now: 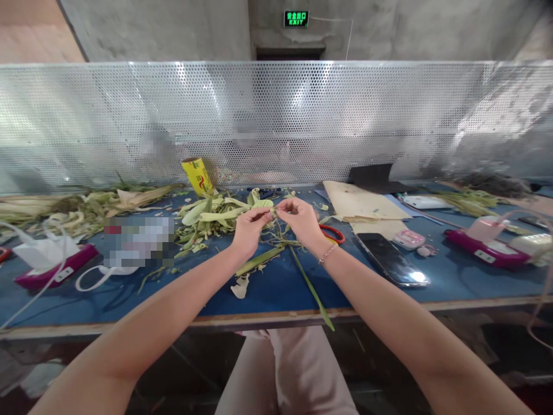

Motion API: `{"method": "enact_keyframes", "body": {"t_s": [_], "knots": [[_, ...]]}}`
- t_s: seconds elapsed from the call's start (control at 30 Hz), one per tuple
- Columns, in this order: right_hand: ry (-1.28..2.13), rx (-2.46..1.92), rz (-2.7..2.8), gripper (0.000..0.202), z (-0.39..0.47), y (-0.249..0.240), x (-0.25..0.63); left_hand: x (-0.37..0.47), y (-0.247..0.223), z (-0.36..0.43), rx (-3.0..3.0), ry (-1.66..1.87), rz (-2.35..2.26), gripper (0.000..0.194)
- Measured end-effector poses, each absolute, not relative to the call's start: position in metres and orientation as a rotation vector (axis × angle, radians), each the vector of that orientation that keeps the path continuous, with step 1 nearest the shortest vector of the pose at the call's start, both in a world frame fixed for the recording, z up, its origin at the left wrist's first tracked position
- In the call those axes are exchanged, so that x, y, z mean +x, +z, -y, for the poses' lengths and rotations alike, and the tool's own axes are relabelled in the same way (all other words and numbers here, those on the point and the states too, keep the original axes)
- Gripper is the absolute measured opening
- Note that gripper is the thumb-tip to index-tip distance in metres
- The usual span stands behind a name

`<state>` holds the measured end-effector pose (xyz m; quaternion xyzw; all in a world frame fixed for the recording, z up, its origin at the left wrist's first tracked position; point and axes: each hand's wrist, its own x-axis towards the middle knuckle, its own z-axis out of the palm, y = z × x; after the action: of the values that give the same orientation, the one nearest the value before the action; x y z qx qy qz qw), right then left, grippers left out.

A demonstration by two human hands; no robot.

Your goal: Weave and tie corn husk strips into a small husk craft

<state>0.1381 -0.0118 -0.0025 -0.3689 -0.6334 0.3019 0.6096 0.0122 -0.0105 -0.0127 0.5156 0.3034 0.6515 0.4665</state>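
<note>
Above the table's middle, my left hand (252, 227) and my right hand (299, 222) meet fingertip to fingertip. Both are closed in a pinch on a small pale green plant piece (272, 211), mostly covered by the fingers. Right behind them lies a loose heap of pale green leaf strips (222, 213). Under the hands are thin green scraps and a thicker green stalk piece (261, 261). A long narrow green leaf (311, 288) reaches over the table's front edge. Beside my right wrist, red-orange scissor handles (334, 234) show; the blades are hidden.
On the blue table (276, 302) a phone (391, 259) lies at right, near brown paper (365, 202) and a pink case (408, 238). Purple power strips (488, 249) with cables sit on both sides. A yellow tube (197, 176) leans near the perforated metal screen (276, 115).
</note>
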Motion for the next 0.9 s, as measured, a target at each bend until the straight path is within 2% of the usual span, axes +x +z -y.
{"method": "enact_keyframes", "body": {"t_s": [0.63, 0.9], "knots": [[0.847, -0.74, 1.495, 0.017, 0.008, -0.0039, 0.1431, 0.0083, -0.0149, 0.0081, 1.384, 1.588, -0.744, 0.017], [1.058, -0.671, 1.333, 0.02, 0.0063, -0.0046, 0.1406, 0.0094, -0.0085, 0.0113, 1.252, 1.484, -0.686, 0.017]]}}
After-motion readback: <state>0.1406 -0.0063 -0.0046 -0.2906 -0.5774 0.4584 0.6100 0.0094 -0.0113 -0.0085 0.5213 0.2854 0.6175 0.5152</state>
